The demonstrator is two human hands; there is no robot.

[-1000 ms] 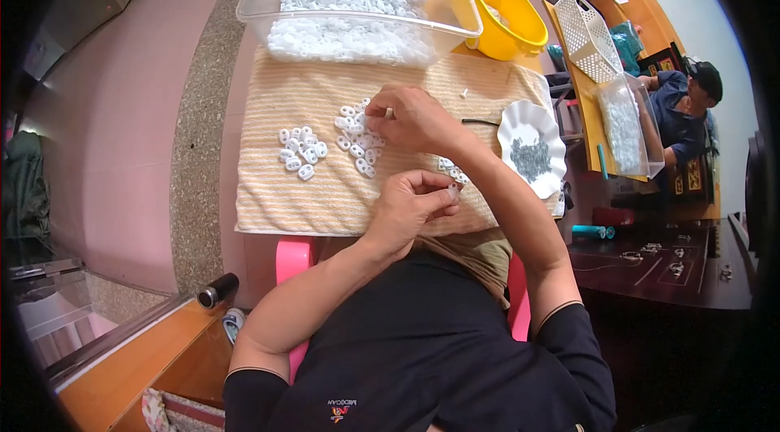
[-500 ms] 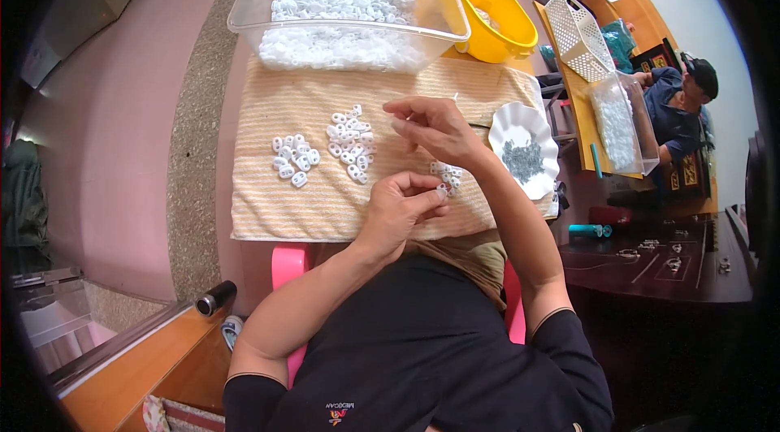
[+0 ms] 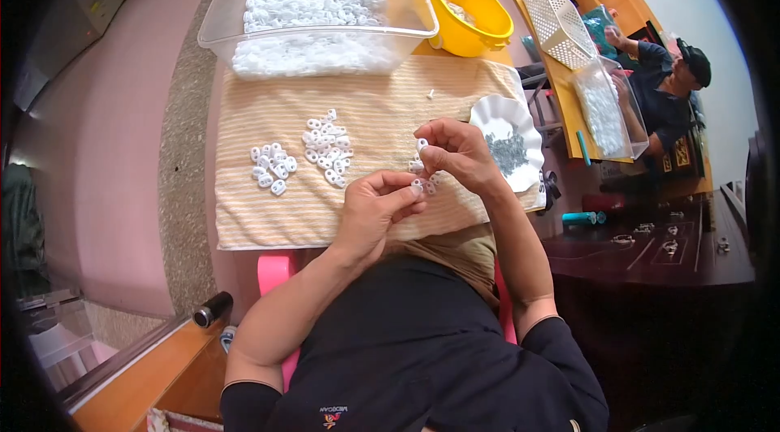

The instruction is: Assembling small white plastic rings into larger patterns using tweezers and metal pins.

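My left hand (image 3: 380, 206) pinches a small white plastic piece (image 3: 418, 186) with a hole in it, between thumb and forefinger. Just beyond it, my right hand (image 3: 460, 157) is closed, with another white piece (image 3: 422, 144) at its fingertips. A few more white pieces (image 3: 433, 183) lie on the cloth under the hands, partly hidden by them. To the left are two groups of rounded white two-holed pieces: a looser heap (image 3: 327, 148) and a cluster (image 3: 272, 167) farther left. Right of my right hand sits a scalloped white plate (image 3: 489, 111) with small dark grey bits (image 3: 507, 153) on it.
A striped towel (image 3: 268, 119) covers the table. At its far side stand a clear tub (image 3: 317, 31) of white pieces and a yellow basin (image 3: 465, 38). A small white stick (image 3: 431, 94) lies on the towel. At right, another person (image 3: 662, 87) sits by a similar bin (image 3: 603, 107).
My right hand has come down and closer to my left hand, its fingers now drawn into a pinch. My left hand still holds its white piece. The whole view has shifted slightly.
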